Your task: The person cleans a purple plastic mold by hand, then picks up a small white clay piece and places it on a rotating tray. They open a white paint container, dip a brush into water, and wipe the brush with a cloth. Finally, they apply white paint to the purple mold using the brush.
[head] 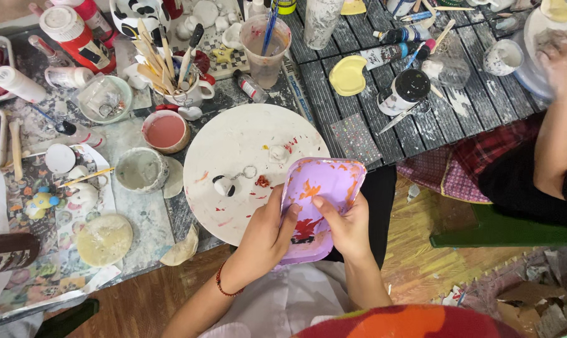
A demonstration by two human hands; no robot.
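Round white board (246, 134), pink paint cup (165, 131), brush-filled mug (186, 94), yellow crescent (348, 75).

Both hands are on a purple rectangular plastic tray (318, 206) smeared with orange and red paint, low in the middle of the frame. The left hand (264, 238) grips its left edge and the right hand (346, 226) holds the right side, thumb lying inside the tray. Just behind it sits a round white board (246, 144) with red paint dabs and a small keyring figure (224, 186). Left of that are a pink-filled cup (165, 131) and a grey bowl (140, 169). Another person's hand (562, 59) is at the upper right.
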